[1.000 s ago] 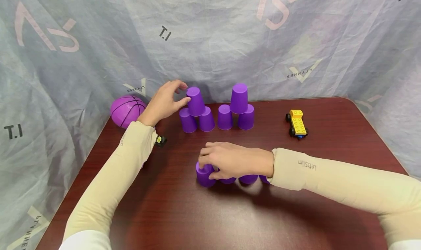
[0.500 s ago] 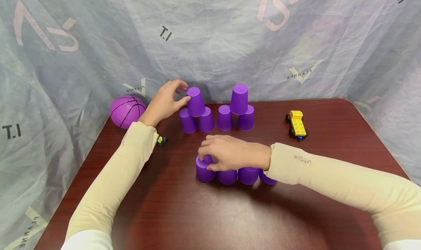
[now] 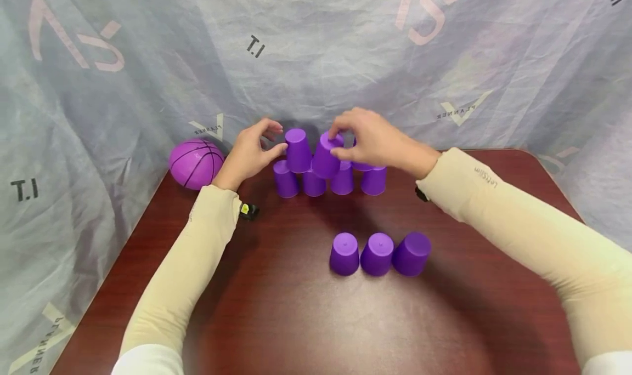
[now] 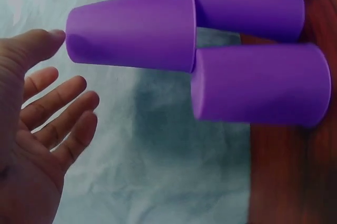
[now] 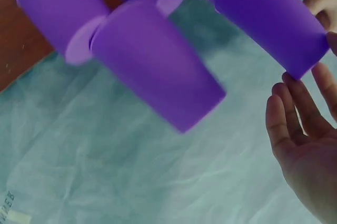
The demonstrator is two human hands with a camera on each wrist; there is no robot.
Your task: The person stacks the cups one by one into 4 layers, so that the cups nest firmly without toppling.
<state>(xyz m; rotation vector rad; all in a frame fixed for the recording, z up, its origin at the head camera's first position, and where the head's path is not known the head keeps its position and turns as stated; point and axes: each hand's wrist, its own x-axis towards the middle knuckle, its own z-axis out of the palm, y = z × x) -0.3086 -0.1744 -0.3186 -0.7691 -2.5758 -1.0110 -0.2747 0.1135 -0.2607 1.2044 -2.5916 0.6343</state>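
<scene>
My right hand [image 3: 372, 139] pinches an upside-down purple cup [image 3: 326, 158] by its narrow end, over the middle of the back row. In the right wrist view, fingers and thumb meet this held cup [image 5: 271, 19] near its base. My left hand [image 3: 249, 154] stays spread beside the upper left cup [image 3: 298, 151], its thumb right at that cup's narrow end in the left wrist view. Below are several upside-down purple cups in a row, among them the leftmost lower cup [image 3: 286, 181]. My right hand partly hides the upper right cup [image 5: 158, 66].
Three upside-down purple cups stand in front, the middle one [image 3: 377, 254] between two others. A purple basketball [image 3: 196, 164] lies at the back left. A small black-and-yellow object [image 3: 249, 211] shows beside the left cuff. A black wheel [image 3: 422, 193] peeks out by the right sleeve.
My right hand has lifted the leftmost cup of the front row and carried it back and up to the rear stack. The left hand has hardly moved. The right sleeve now covers most of the yellow toy car.
</scene>
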